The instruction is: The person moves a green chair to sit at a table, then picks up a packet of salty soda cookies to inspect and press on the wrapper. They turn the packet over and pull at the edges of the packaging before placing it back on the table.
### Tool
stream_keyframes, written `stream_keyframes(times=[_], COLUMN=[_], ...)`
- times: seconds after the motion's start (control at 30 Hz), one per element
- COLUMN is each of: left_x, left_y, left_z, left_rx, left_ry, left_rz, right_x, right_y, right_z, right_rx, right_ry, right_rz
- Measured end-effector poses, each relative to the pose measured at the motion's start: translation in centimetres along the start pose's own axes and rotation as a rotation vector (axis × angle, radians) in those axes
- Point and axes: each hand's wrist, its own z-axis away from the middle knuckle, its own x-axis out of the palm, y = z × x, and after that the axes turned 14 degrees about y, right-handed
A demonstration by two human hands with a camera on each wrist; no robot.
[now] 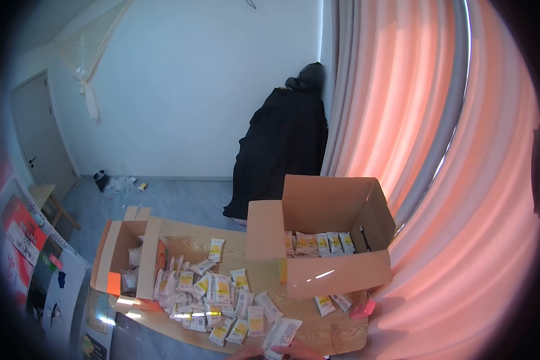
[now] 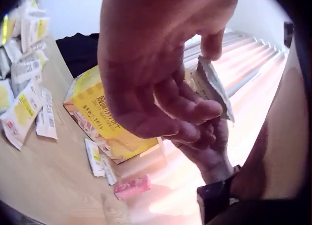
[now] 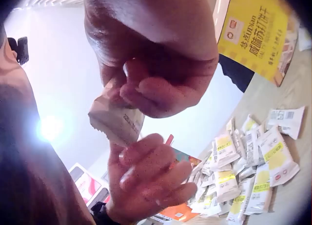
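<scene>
Table [image 1: 180, 231] carried 2 open cardboard boxes: bigger box [image 1: 336, 264] on the right, smaller box [image 1: 123, 258] on the left, loose packets [image 1: 222, 291] between. Held packet [image 3: 117, 120] sat at the near edge between both hands, long axis roughly upright. Right hand [image 3: 156, 64] pinched its top, left hand [image 3: 146, 181] curled just below, fingers at its lower end.
</scene>
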Motion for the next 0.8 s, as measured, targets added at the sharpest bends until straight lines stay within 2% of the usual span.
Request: stream_keyframes(times=[0.07,0.2,0.27,0.3,0.37,0.5,0.6,0.7,0.77,0.8], left_x=[0.8,1.1,1.0,1.1,1.5,3.4,4.3,6.6,5.9,5.1], left_y=[1.9,2.1,1.2,1.2,1.1,2.9,3.0,4.9,2.6,0.8], left_z=[1.3,1.7,1.4,1.2,0.9,1.7,1.8,2.8,1.0,-0.6], left_rx=[0.002,0.03,0.316,0.312,-0.024,-0.069,0.023,-0.016,-0.02,-0.044], left_ry=[-0.158,-0.112,-0.11,-0.111,-0.073,0.015,0.132,0.063,0.089,0.026], left_rz=[-0.128,-0.144,-0.244,-0.246,-0.101,-0.093,-0.128,-0.014,-0.034,-0.156], right_x=[-0.1,-0.4,-0.7,-0.8,-1.2,-2.9,-3.8,-3.8,-3.6,-3.9], right_y=[-0.9,-0.9,-1.4,-1.0,0.6,2.4,3.5,2.6,1.2,0.7], right_z=[0.1,-0.3,-0.3,-0.3,-0.9,-2.3,-2.6,-2.0,-1.2,-0.9], right_rx=[0.256,0.293,0.26,0.262,0.172,0.235,0.161,0.188,0.198,0.209], right_ry=[0.034,0.035,-0.077,-0.076,-0.093,-0.176,-0.284,-0.355,-0.234,-0.238], right_rz=[0.116,0.124,0.101,0.097,0.043,0.184,0.167,0.28,0.225,0.226])
